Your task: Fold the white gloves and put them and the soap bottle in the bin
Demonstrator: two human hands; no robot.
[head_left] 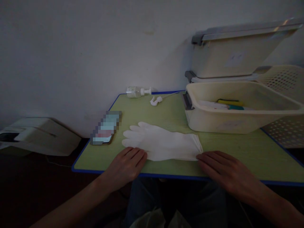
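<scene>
A white rubber glove (161,142) lies flat on the green table (171,117), fingers pointing left and cuff to the right. My left hand (127,164) rests palm down at the table's near edge, its fingertips just short of the glove's finger end, holding nothing. My right hand (222,169) lies flat too, fingers stretched toward the glove's cuff and touching its corner.
A phone (105,128) sits at the table's left edge. A clear pump bottle (137,91) and a small white hook (155,100) lie at the back. Cream tubs (239,107) with tools inside are stacked at the right by a perforated basket (282,79). A white device (35,136) sits on the left.
</scene>
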